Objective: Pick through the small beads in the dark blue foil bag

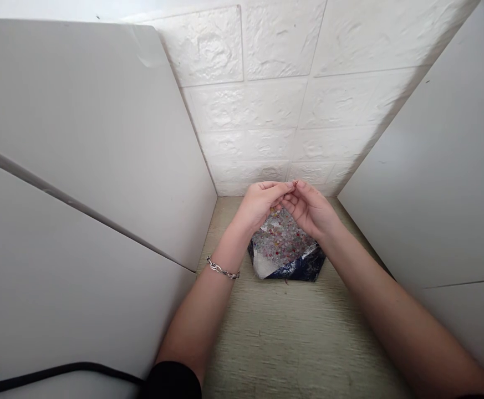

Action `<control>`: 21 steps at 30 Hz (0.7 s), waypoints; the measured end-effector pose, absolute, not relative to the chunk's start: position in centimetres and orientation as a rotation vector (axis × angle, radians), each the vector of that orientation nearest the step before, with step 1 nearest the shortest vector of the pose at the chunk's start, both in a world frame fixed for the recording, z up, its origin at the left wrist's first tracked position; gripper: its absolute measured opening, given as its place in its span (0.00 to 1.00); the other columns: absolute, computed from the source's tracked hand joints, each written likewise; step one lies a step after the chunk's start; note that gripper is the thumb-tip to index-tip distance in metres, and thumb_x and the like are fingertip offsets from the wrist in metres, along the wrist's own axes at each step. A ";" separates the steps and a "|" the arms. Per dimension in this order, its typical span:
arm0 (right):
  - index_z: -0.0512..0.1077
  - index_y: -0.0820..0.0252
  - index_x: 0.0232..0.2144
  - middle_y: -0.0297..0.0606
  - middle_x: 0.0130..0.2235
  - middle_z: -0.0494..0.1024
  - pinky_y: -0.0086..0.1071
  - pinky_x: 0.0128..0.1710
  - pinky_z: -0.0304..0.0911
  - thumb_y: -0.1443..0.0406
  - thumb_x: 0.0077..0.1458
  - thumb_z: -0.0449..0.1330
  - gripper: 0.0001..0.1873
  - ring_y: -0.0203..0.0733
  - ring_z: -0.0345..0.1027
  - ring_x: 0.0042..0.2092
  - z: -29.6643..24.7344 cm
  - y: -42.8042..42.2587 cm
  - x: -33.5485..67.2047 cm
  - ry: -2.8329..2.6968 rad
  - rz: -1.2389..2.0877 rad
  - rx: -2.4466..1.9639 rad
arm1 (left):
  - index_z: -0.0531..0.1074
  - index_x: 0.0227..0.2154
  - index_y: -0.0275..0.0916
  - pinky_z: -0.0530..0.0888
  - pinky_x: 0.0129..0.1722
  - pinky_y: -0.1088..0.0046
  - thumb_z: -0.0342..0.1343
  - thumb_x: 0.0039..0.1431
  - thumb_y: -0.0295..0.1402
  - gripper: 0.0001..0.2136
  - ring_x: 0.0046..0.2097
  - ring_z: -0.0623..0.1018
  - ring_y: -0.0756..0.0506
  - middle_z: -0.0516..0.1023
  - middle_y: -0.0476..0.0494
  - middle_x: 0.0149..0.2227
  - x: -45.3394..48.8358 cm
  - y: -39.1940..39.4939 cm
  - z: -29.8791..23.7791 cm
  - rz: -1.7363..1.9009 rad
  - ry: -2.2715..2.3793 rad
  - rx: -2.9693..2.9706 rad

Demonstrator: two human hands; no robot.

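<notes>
Both hands meet above a dark blue tray (304, 269) filled with several small clear and coloured beads (283, 241). My left hand (260, 202) has its fingertips pinched together against those of my right hand (308, 208). A tiny reddish item sits at the pinch point, too small to name. A silver chain bracelet (223, 270) circles my left wrist. The tray rests on a pale wood-grain tabletop (287, 338), partly hidden by my hands.
White panels (100, 166) wall in the desk on the left, and another white panel (441, 183) on the right. A white embossed brick-pattern wall (283, 100) closes the back. A black cable (59, 371) runs along the lower left.
</notes>
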State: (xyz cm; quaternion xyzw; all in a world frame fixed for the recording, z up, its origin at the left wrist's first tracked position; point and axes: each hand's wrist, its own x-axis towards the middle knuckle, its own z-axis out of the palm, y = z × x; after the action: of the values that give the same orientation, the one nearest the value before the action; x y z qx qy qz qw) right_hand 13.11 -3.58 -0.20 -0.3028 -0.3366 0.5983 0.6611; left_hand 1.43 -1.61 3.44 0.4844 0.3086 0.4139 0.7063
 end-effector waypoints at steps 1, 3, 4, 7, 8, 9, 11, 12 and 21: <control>0.71 0.57 0.26 0.28 0.26 0.74 0.22 0.33 0.68 0.59 0.42 0.65 0.10 0.29 0.68 0.29 -0.2 -3.6 13.2 -0.765 1.352 -0.696 | 0.72 0.19 0.33 0.58 0.21 0.79 0.60 0.43 0.31 0.06 0.20 0.62 0.58 0.65 0.53 0.17 1.4 -1.6 3.4 0.917 0.690 1.079; 0.71 0.57 0.26 0.29 0.26 0.74 0.22 0.33 0.68 0.60 0.41 0.65 0.10 0.29 0.69 0.30 -0.1 -3.6 13.2 -0.772 1.349 -0.710 | 0.71 0.19 0.33 0.58 0.21 0.79 0.60 0.43 0.31 0.06 0.20 0.62 0.58 0.65 0.52 0.17 1.4 -1.5 3.4 0.915 0.693 1.086; 0.71 0.58 0.26 0.29 0.26 0.74 0.22 0.33 0.69 0.60 0.40 0.65 0.10 0.29 0.69 0.30 -0.1 -3.6 13.3 -0.776 1.351 -0.710 | 0.71 0.19 0.33 0.58 0.21 0.79 0.60 0.43 0.31 0.06 0.20 0.62 0.58 0.66 0.52 0.17 1.4 -1.5 3.4 0.915 0.694 1.090; 0.71 0.57 0.26 0.29 0.27 0.74 0.22 0.34 0.69 0.60 0.41 0.65 0.10 0.29 0.69 0.31 0.0 -3.6 13.4 -0.791 1.347 -0.713 | 0.72 0.19 0.34 0.59 0.21 0.79 0.60 0.43 0.32 0.07 0.21 0.62 0.58 0.66 0.52 0.17 1.3 -1.5 3.5 0.917 0.704 1.105; 0.71 0.57 0.26 0.29 0.27 0.75 0.23 0.34 0.69 0.60 0.41 0.65 0.10 0.30 0.69 0.31 0.0 -3.6 13.4 -0.796 1.339 -0.721 | 0.72 0.19 0.34 0.59 0.22 0.78 0.60 0.43 0.32 0.07 0.21 0.62 0.58 0.67 0.52 0.17 1.3 -1.5 3.5 0.919 0.711 1.110; 0.71 0.57 0.26 0.29 0.27 0.75 0.23 0.34 0.69 0.60 0.41 0.65 0.09 0.30 0.69 0.31 0.0 -3.6 13.5 -0.802 1.328 -0.731 | 0.72 0.19 0.34 0.59 0.22 0.78 0.60 0.43 0.32 0.07 0.21 0.63 0.58 0.67 0.51 0.17 1.3 -1.6 3.5 0.923 0.718 1.116; 0.71 0.57 0.26 0.30 0.27 0.75 0.24 0.34 0.69 0.59 0.41 0.65 0.10 0.31 0.70 0.31 0.0 -3.6 13.5 -0.814 1.309 -0.749 | 0.72 0.19 0.34 0.59 0.22 0.78 0.60 0.43 0.32 0.07 0.21 0.63 0.58 0.67 0.51 0.18 1.3 -1.6 3.6 0.926 0.728 1.125; 0.72 0.57 0.26 0.30 0.27 0.75 0.25 0.35 0.69 0.60 0.41 0.65 0.10 0.31 0.70 0.32 0.0 -3.6 13.6 -0.823 1.304 -0.752 | 0.72 0.19 0.34 0.59 0.22 0.78 0.60 0.43 0.32 0.07 0.21 0.63 0.58 0.67 0.51 0.18 1.3 -1.6 3.6 0.927 0.731 1.126; 0.72 0.58 0.26 0.31 0.28 0.77 0.27 0.36 0.70 0.60 0.40 0.66 0.10 0.32 0.71 0.31 0.4 -3.8 13.8 -0.877 1.263 -0.772 | 0.72 0.19 0.34 0.58 0.21 0.79 0.60 0.44 0.33 0.07 0.21 0.62 0.58 0.66 0.51 0.17 1.2 -1.5 3.6 0.915 0.771 1.171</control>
State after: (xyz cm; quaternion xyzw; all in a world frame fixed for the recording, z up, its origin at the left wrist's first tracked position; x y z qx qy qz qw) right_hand 13.77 -3.78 0.43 -0.3401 -0.3864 0.5565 0.6522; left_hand 1.17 -1.45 3.62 0.5193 0.3419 0.4059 0.6698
